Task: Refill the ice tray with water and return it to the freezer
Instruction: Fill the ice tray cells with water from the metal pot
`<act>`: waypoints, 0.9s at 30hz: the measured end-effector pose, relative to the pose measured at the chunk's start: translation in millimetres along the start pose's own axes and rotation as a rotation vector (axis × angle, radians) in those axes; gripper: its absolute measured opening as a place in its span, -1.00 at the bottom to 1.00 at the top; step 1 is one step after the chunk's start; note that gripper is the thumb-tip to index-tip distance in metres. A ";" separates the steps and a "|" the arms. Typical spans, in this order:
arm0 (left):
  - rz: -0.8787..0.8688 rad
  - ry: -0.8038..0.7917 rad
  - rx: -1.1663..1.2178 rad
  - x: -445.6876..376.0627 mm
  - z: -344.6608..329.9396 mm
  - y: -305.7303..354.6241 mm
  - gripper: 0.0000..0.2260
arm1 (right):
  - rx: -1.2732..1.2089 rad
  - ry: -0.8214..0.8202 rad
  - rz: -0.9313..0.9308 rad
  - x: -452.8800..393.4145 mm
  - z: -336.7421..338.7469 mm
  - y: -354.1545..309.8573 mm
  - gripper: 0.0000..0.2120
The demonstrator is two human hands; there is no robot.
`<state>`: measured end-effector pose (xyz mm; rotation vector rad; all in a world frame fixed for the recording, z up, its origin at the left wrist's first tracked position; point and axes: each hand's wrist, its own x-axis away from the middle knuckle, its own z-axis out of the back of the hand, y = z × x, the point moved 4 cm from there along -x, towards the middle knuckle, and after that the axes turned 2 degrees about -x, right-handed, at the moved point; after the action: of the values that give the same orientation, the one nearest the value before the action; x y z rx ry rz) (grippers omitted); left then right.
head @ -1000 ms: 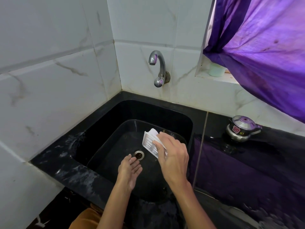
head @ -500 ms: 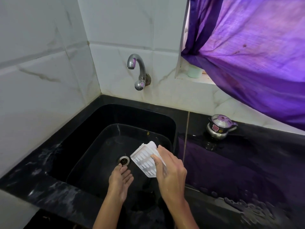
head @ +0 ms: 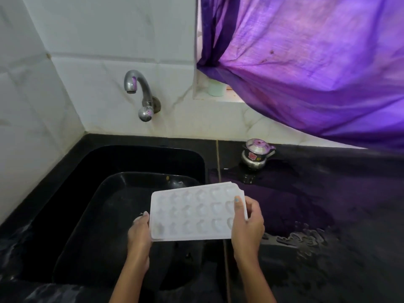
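In the head view, a white ice tray (head: pixel 194 212) sits at the lower centre of the frame, held level with its cavities facing up, above the right part of a black sink (head: pixel 122 162). The cavities look heart-shaped, in three rows; whether any water lies in them cannot be told.

The left hand (head: pixel 140 230) grasps the tray's left short edge from below and beside it, its fingertips curled up at the tray's lower left corner. The right hand (head: pixel 248 224) grasps the right short edge, its thumb (head: pixel 237 205) pressed on the tray's top face and the other fingers wrapped round the far side. Both forearms come up from the bottom edge of the frame.

A chrome tap (head: pixel 140 92) is fixed on the white tiled wall (head: pixel 105 36) above the sink, at centre left, well apart from the tray. No stream shows at its spout.

To the right of the sink runs a black countertop (head: pixel 328 204), wet in patches near the right hand. A small steel lidded pot (head: pixel 256 155) stands on it against the wall. A purple curtain (head: pixel 306 62) fills the upper right of the frame, and a pale green container (head: pixel 216 87) stands on the ledge under its edge.
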<state>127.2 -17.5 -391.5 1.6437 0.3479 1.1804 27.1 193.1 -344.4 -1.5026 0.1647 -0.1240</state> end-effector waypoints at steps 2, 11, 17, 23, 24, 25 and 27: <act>-0.061 -0.058 -0.044 2.4 -9.2 4.9 -0.86 | -0.012 0.067 -0.058 -4.3 15.0 4.7 -0.96; -0.135 -0.333 -0.132 16.2 -53.8 -8.6 -0.90 | 0.103 0.217 -0.168 -22.8 97.1 24.9 -0.84; -0.147 -0.397 -0.207 26.2 -81.5 -18.9 -0.86 | 0.373 0.170 -0.142 -46.5 129.9 35.5 -0.79; -0.195 -0.388 -0.263 26.7 -115.8 -17.7 -0.81 | 0.453 0.109 -0.145 -85.5 141.7 43.2 -0.88; -0.199 -0.372 -0.270 26.3 -121.9 -16.4 -0.80 | 0.457 0.097 -0.145 -93.4 142.2 43.2 -0.88; -0.204 -0.355 -0.281 26.1 -128.0 -14.8 -0.80 | 0.461 0.084 -0.145 -101.3 142.8 42.8 -0.88; -0.210 -0.330 -0.309 26.0 -139.5 -12.5 -0.80 | 0.469 0.054 -0.145 -116.6 143.5 42.6 -0.89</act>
<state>28.5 85.3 -391.3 1.4582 0.1166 0.7471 -61.7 358.1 -374.5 -1.0422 0.0621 -0.2987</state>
